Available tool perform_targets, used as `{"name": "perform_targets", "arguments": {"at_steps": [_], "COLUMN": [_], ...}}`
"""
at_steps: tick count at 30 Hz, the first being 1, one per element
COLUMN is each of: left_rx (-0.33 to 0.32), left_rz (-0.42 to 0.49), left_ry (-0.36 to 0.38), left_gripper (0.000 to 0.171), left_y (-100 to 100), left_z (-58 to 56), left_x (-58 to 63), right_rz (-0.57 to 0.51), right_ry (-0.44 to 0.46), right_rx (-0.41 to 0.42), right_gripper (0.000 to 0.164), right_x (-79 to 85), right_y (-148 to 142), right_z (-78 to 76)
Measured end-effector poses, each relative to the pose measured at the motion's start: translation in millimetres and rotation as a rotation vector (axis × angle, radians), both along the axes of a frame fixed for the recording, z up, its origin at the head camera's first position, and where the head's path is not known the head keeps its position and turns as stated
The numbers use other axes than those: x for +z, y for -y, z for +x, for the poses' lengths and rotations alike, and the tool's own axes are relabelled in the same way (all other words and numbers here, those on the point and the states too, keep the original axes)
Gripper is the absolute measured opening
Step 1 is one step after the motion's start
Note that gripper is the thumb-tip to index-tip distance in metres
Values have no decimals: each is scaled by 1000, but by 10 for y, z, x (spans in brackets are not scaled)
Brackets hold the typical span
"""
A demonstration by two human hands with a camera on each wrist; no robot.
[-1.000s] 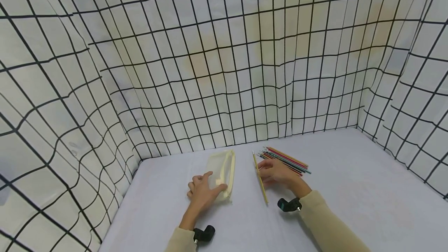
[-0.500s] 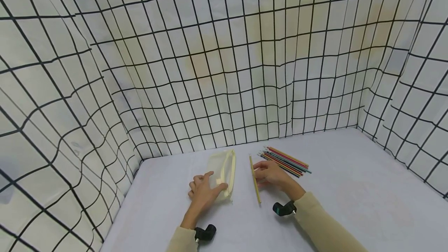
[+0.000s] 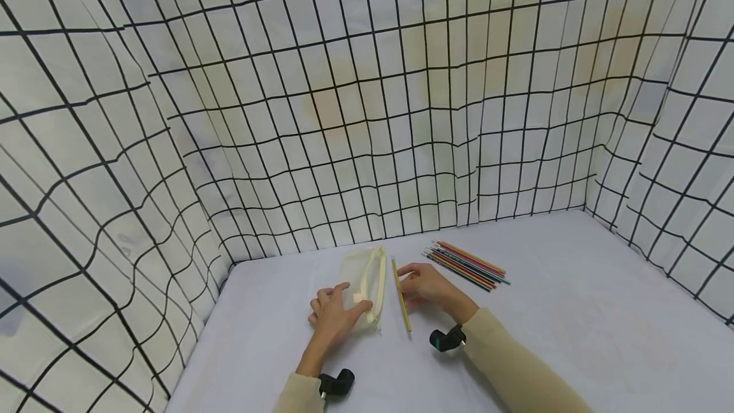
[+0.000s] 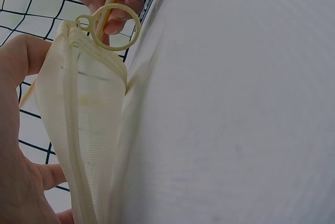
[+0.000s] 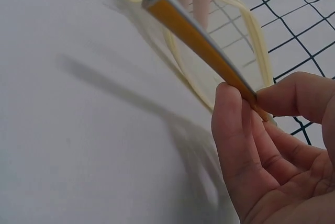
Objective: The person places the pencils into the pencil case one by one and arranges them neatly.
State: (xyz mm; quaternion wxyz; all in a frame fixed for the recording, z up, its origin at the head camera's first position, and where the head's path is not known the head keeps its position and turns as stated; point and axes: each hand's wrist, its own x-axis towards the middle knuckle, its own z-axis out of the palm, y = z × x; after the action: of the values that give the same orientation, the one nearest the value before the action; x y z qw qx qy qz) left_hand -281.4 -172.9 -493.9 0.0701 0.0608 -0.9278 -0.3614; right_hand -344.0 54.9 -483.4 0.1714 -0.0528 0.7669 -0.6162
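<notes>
The right hand (image 3: pixel 429 286) is pinching a yellow pencil (image 3: pixel 403 303) just beside a mesh pouch (image 3: pixel 355 266)
Its thumb and fingertips (image 5: pixel 228 96) are pressing on the pencil's shaft; the left hand (image 3: pixel 334 318) is holding the pouch, fingers partly curled and thumb resting by the zip edge (image 3: pixel 381 276), while more coloured pencils (image 3: pixel 467 265) are lying side by side on the white table (image 3: pixel 573 311)

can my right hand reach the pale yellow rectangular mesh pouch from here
Probably yes: your right hand is close beside the pouch, with only the slim yellow pencil it pinches showing between them.
</notes>
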Motion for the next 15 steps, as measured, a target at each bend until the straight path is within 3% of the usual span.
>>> {"name": "perform_targets", "arguments": {"at_steps": [7,15], "left_rx": [0,-1], "left_rz": [-3,-2], "left_ry": [-1,5], "left_gripper": [80,80], "left_y": [5,6], "left_z": [10,4], "left_x": [-3,-8], "right_rz": [-38,-89], "right_ry": [20,60], "right_rx": [4,-71], "right_gripper": [40,39], "right_x": [18,24], "right_y": [197,386], "right_z": [-85,-166]}}
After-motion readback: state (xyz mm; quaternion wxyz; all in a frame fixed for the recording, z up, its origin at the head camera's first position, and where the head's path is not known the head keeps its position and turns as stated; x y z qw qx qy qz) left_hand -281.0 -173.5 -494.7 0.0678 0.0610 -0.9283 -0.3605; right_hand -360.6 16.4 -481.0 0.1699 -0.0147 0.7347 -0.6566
